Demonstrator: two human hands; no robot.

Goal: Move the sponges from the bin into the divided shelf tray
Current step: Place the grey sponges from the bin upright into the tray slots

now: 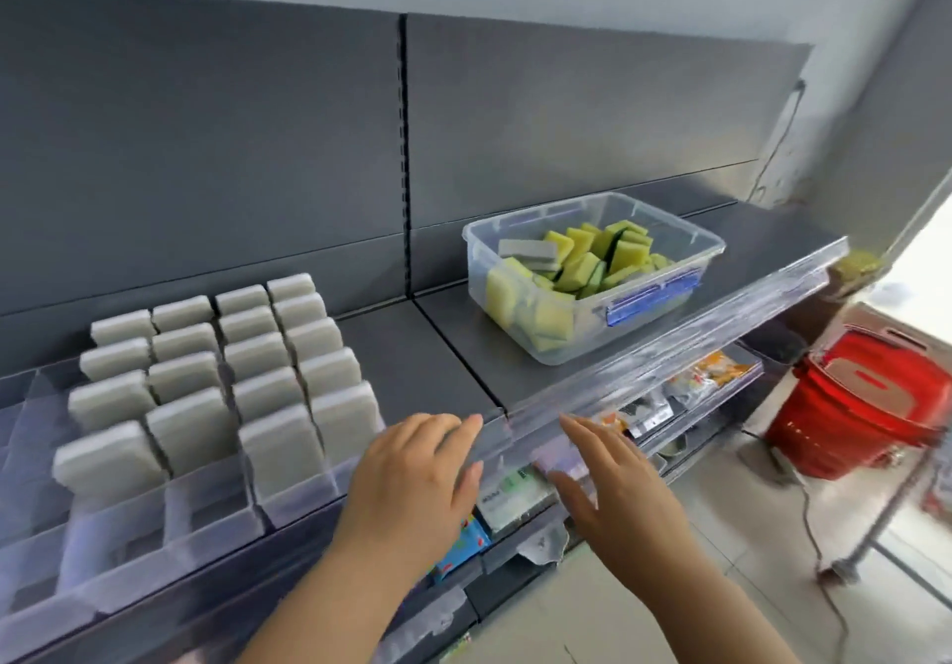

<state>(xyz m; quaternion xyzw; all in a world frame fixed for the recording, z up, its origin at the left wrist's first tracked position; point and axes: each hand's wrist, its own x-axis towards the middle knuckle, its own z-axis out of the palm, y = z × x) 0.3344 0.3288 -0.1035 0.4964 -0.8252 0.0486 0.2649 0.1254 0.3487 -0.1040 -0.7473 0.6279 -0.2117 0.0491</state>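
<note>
A clear plastic bin (669,313) stands on the grey shelf at the right, holding several yellow-green sponges (582,261) and a grey sponge (528,251) on top. At the left, the clear divided shelf tray (206,509) holds several grey sponges (206,369) standing upright in rows. My left hand (412,478) hovers at the shelf's front edge beside the tray, fingers apart and empty. My right hand (613,488) is just right of it, below the shelf lip, open and empty.
The grey shelf (412,354) has a clear front lip (669,354). A lower shelf carries packaged goods (515,493). A red shopping basket (865,400) stands on the tiled floor at the right, with a cable running beside it.
</note>
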